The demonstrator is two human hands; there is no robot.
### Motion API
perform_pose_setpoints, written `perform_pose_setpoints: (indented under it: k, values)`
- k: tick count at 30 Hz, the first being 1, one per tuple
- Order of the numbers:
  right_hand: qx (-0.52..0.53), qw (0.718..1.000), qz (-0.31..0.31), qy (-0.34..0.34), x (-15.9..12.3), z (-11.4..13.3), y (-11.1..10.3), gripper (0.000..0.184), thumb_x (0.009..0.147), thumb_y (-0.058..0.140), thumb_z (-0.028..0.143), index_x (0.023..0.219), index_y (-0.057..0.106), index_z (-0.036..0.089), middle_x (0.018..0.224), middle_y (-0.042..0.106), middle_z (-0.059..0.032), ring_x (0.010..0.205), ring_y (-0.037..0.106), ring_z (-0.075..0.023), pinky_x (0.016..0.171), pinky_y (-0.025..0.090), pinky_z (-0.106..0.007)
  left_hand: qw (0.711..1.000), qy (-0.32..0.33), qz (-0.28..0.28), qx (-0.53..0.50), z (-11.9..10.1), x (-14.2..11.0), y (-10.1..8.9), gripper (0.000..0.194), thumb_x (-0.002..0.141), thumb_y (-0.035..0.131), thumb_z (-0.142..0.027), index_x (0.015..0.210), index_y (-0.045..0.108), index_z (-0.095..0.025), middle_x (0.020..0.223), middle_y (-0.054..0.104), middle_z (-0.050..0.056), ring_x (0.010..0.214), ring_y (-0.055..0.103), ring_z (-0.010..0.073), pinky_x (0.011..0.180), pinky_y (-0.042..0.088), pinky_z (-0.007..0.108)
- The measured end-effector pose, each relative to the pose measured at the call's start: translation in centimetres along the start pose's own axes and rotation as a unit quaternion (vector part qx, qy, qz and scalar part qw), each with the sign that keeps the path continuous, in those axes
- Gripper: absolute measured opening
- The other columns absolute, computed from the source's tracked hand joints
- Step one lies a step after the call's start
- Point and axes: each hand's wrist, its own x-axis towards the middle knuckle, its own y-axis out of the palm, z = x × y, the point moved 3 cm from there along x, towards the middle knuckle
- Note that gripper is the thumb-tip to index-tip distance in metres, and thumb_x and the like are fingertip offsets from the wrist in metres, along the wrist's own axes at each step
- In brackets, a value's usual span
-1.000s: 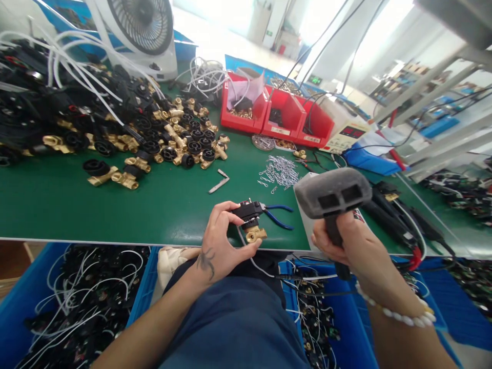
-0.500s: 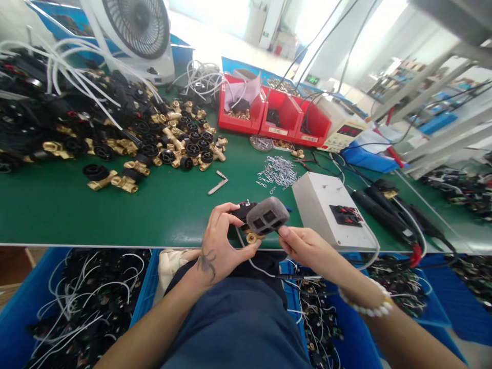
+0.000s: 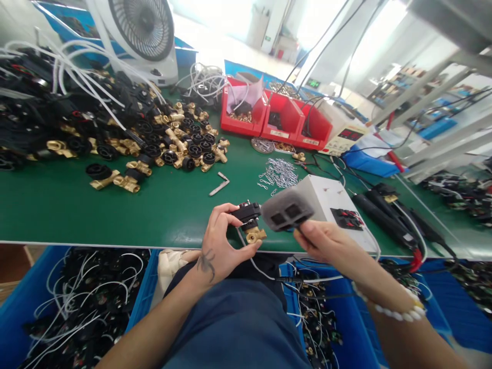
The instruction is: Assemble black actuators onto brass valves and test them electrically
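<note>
My left hand (image 3: 225, 238) has its fingers and thumb wrapped round a brass valve (image 3: 254, 234) with a black plastic housing (image 3: 248, 211) on top, at the bench's front edge. A white cable hangs from this assembly. In my right hand (image 3: 325, 243) is a mallet (image 3: 286, 209); its grey head, blurred by motion, shows dark square recesses. The mallet's head is just right of the housing, apart from the brass body. Most of the handle is hidden in my fingers. Beyond my hands a heap of small metal clips (image 3: 282, 173) lies on the green bench.
Brass valves with black caps (image 3: 192, 146) crowd the left, near a white fan (image 3: 142, 31). Red bins (image 3: 244, 125) and a power supply (image 3: 344, 138) stand behind. On the right are a grey box (image 3: 313, 197) and black tools (image 3: 388, 215). Blue crates (image 3: 144, 292) sit below.
My right hand and the mallet have moved right, off the front of the housing, uncovering more of the brass valve. My left hand keeps its hold in about the same place.
</note>
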Motion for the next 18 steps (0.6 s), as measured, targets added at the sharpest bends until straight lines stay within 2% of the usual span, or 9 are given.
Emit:
perform_pose_setpoints:
  k: [2,7,12,16,18]
  values:
    - [0.022,1.0,-0.013,-0.005,-0.1,0.1,-0.2,0.072,0.089,0.036,0.086,0.058,0.041,0.021,0.045,0.031,0.0053,0.04,0.026,-0.0069,0.04,0.018,-0.025,1.0,0.001,0.0,-0.003,0.0,0.0,0.0,0.038,0.071,0.083,-0.026,0.093,0.053,-0.021,0.121,0.059,0.012,0.115,0.062,0.0272,0.098,0.056,0.048]
    - [-0.028,0.998,0.057,0.021,0.2,0.0,1.1,0.074,0.084,0.04,0.09,0.059,0.043,0.02,0.049,0.035,0.0047,0.044,0.029,-0.007,0.042,0.02,-0.023,1.0,0.014,-0.007,0.003,-0.1,0.1,0.0,0.036,0.071,0.083,-0.026,0.091,0.054,-0.02,0.119,0.06,0.012,0.114,0.063,0.0279,0.097,0.055,0.048]
    - [-0.007,1.0,-0.01,0.003,0.1,0.5,0.2,0.073,0.086,0.035,0.089,0.059,0.04,0.021,0.048,0.032,0.0051,0.043,0.026,-0.0072,0.041,0.018,-0.024,1.0,0.009,0.0,0.007,0.0,0.1,0.0,0.04,0.069,0.085,-0.024,0.093,0.052,-0.022,0.121,0.06,0.011,0.114,0.062,0.0272,0.096,0.056,0.048]
    - [-0.022,0.999,0.024,0.024,0.4,-0.2,0.8,0.074,0.083,0.037,0.091,0.059,0.04,0.021,0.048,0.034,0.0048,0.043,0.029,-0.0072,0.041,0.02,-0.023,1.0,0.021,-0.002,0.019,-0.1,0.1,-0.1,0.042,0.068,0.085,-0.023,0.093,0.051,-0.022,0.12,0.06,0.011,0.115,0.063,0.0273,0.097,0.056,0.048]
    - [-0.031,0.999,0.024,0.013,0.3,-0.2,0.6,0.073,0.084,0.04,0.09,0.059,0.041,0.021,0.049,0.035,0.0046,0.044,0.029,-0.007,0.041,0.02,-0.023,1.0,0.02,-0.002,0.021,-0.1,0.1,-0.1,0.041,0.068,0.085,-0.023,0.093,0.052,-0.022,0.12,0.06,0.011,0.114,0.063,0.0273,0.097,0.056,0.048]
